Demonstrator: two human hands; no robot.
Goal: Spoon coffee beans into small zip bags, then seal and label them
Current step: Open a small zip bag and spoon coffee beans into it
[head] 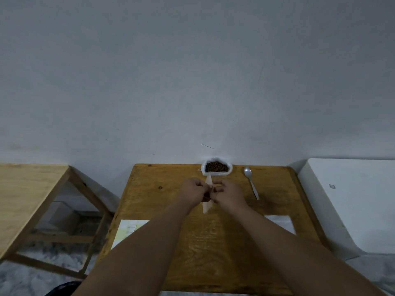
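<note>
1. Hanging over the middle of the wooden table (213,242), a small zip bag (206,207) is pinched from either side by the curled fingers of the left hand (193,192) and the right hand (230,194).
2. The bag is seen as clear, flat and tilted; its contents cannot be told.
3. An open white bag of coffee beans (216,167) is set at the far edge, with a spoon (252,184) laid to its right.
4. A label sheet (128,230) is laid near left.
</note>
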